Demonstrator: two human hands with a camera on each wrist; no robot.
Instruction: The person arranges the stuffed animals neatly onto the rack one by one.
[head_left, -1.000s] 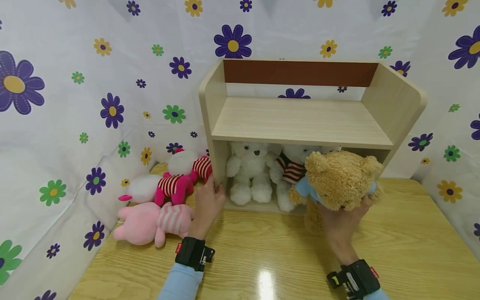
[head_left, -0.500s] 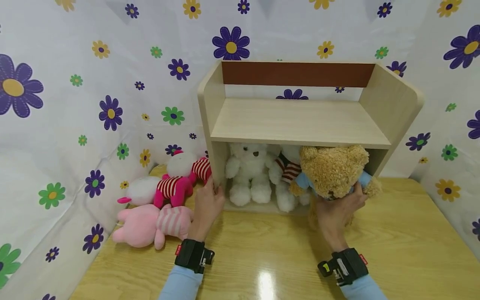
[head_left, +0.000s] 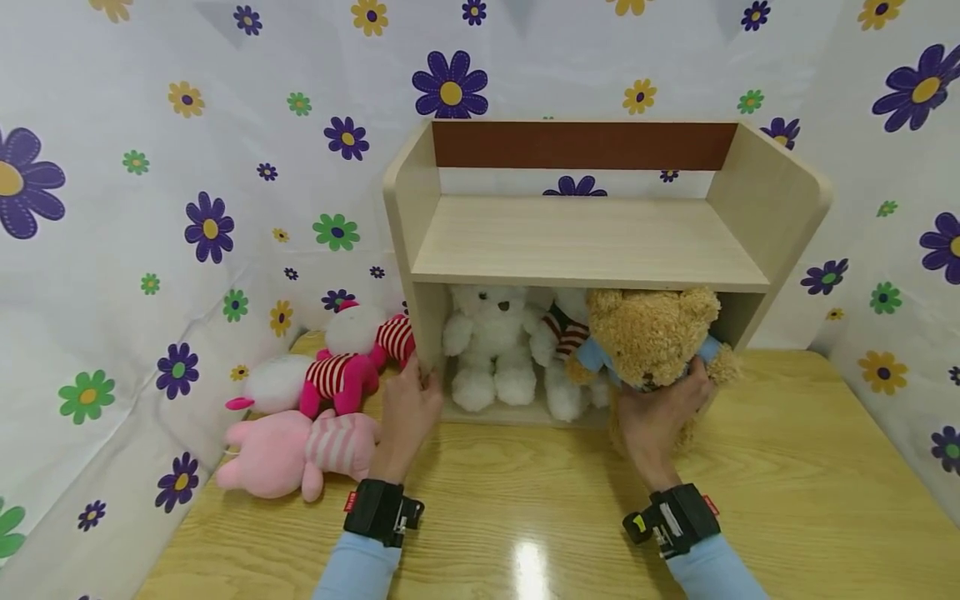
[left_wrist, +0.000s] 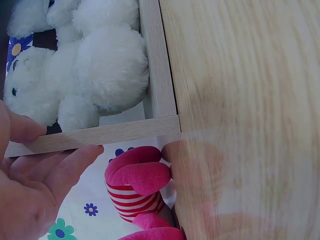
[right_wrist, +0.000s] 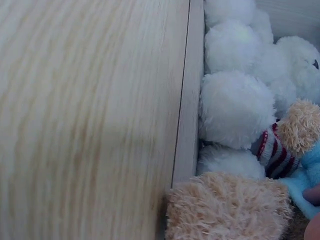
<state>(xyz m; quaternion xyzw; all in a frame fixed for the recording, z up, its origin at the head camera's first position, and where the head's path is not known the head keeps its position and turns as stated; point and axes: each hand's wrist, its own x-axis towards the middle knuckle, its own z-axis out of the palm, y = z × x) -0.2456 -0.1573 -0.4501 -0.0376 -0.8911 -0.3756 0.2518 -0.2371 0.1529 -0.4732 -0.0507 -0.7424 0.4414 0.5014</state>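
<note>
My right hand (head_left: 663, 417) grips a tan teddy bear (head_left: 651, 333) in a blue top at its front. The bear stands at the right of the lower opening of a wooden shelf unit (head_left: 592, 242), head just under the middle board. In the right wrist view its furry leg (right_wrist: 227, 207) overlaps the shelf's front edge. My left hand (head_left: 407, 421) pinches the front edge of the shelf's left side panel (left_wrist: 100, 135), thumb inside, fingers outside. A white bear (head_left: 491, 350) sits inside at left. Beside it, a white bear in a striped top (head_left: 564, 375) is partly hidden.
Left of the shelf, a pink plush pig (head_left: 277, 454) lies on the wooden table (head_left: 480, 508). Behind it lie two plush toys in red-striped clothes, a nearer one (head_left: 330, 379) and a farther one (head_left: 367, 329). A flowered cloth (head_left: 247, 167) hangs behind.
My right hand has moved the tan bear left and inward, from in front of the shelf to under its middle board. My left hand stays on the side panel.
</note>
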